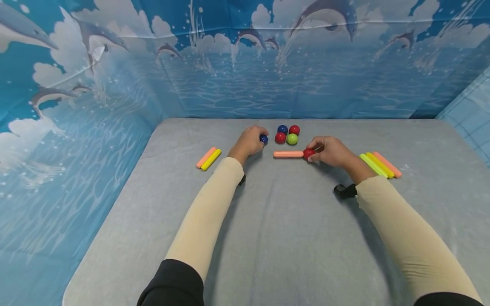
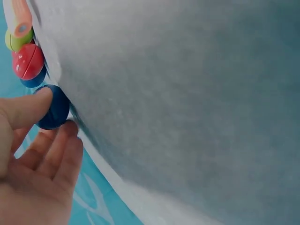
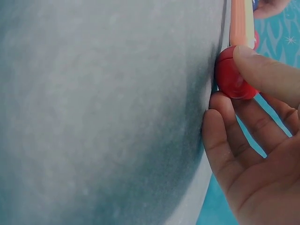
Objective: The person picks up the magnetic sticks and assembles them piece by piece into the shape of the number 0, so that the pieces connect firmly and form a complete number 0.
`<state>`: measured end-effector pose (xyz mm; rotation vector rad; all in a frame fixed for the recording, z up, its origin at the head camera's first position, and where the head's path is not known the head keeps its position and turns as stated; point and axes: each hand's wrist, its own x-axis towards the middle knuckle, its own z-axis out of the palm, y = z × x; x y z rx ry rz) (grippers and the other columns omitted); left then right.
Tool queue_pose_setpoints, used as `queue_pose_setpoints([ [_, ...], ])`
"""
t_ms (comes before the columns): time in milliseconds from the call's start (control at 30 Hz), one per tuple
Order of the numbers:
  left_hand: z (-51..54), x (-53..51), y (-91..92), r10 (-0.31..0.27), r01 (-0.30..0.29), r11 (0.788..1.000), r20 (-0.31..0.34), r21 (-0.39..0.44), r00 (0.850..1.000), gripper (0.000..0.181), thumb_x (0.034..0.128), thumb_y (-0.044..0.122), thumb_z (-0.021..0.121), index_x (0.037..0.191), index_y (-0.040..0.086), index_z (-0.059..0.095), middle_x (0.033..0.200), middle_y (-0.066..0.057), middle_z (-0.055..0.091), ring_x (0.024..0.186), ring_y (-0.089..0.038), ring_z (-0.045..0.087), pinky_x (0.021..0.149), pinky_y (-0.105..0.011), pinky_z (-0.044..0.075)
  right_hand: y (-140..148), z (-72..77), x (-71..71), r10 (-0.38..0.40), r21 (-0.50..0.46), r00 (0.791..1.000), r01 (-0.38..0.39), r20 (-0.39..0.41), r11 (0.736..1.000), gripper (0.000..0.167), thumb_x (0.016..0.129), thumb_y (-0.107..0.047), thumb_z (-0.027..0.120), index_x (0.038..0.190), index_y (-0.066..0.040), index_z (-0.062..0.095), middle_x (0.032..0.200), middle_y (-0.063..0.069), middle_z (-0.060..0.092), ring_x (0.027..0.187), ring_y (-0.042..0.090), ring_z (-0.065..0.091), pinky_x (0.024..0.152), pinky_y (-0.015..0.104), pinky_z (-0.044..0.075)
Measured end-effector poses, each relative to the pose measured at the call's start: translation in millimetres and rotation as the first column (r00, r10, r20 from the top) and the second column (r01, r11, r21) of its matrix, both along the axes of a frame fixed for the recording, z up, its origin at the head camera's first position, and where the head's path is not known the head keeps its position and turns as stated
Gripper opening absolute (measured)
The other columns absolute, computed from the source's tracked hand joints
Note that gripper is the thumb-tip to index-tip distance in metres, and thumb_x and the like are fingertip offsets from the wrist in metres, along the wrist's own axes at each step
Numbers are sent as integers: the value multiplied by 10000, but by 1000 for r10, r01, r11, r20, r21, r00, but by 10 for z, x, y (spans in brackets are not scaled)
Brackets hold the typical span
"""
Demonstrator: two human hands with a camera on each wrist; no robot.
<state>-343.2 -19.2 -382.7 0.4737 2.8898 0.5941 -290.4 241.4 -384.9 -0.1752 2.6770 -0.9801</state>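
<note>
My left hand (image 1: 250,141) pinches a dark blue ball (image 1: 263,139) between thumb and fingers, just left of a cluster of balls. In the left wrist view the thumb lies over that blue ball (image 2: 54,108). My right hand (image 1: 330,151) holds a red ball (image 1: 308,154) against the right end of an orange stick (image 1: 288,154). Thumb and fingers pinch this red ball (image 3: 233,74) in the right wrist view; whether it is joined to the stick or only touching, I cannot tell. The stick lies flat on the grey table, pointing left.
Behind the orange stick sit a blue ball (image 1: 282,129), two red balls (image 1: 280,137) and a green ball (image 1: 292,139). An orange and a yellow stick (image 1: 211,160) lie at left. Green, yellow and orange sticks (image 1: 380,165) lie beside the right wrist. A dolphin-print curtain (image 1: 245,85) hangs behind the table.
</note>
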Motion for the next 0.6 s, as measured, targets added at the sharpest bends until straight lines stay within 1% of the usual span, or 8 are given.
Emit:
queue_pose_setpoints([
  [67,6,19,-26,2,-2,1000,-10,-4,1000,381,958,142,619,1339,151,605,1394,-46,573,1322,-219,501,1137,-398,409,2,1,4,0,3,1000,0,-2,1000,304,877,-95,747,1153,-37,633,1267,230,615,1121,351,570,891,432,543],
  [133,20,32,-54,-1,1,1000,-11,-15,1000,410,966,160,611,1374,162,577,1426,-45,560,1342,-218,491,1146,-401,400,9,-1,8,-1,1,1000,1,-5,1000,303,877,-92,745,1154,-38,634,1265,226,617,1123,350,568,902,438,541],
  [267,77,57,-128,-30,30,999,11,-32,999,444,984,160,580,1425,174,532,1477,-63,509,1388,-233,450,1172,-412,370,34,-13,10,-4,-2,1000,4,-16,1000,293,878,-77,739,1152,-38,640,1256,214,625,1122,338,572,914,439,540],
  [333,102,83,-176,-51,51,998,7,-24,999,424,984,153,580,1406,156,543,1454,-79,519,1367,-241,464,1160,-422,382,49,-10,13,-6,0,1000,6,-17,1000,291,878,-74,739,1150,-39,640,1253,211,626,1118,336,575,899,426,544],
  [433,127,153,-265,-84,84,996,-16,11,996,368,979,153,599,1344,112,574,1385,-93,562,1303,-248,505,1115,-426,419,54,0,20,-7,9,1000,8,-21,1000,282,879,-79,738,1143,-45,642,1246,207,627,1102,329,577,847,386,549],
  [500,136,221,-325,-105,106,994,-22,23,994,357,978,163,612,1327,98,580,1349,-94,584,1252,-244,531,1076,-418,443,42,8,27,-7,4,1000,7,-19,1000,275,881,-82,735,1138,-50,641,1246,205,628,1095,321,580,814,355,546],
  [600,141,345,-395,-134,134,990,-2,39,991,366,969,178,636,1321,94,584,1307,-86,620,1145,-228,583,999,-390,487,31,8,37,3,-11,1000,-3,-16,1000,271,880,-81,735,1131,-46,638,1247,214,628,1093,319,586,770,315,538],
])
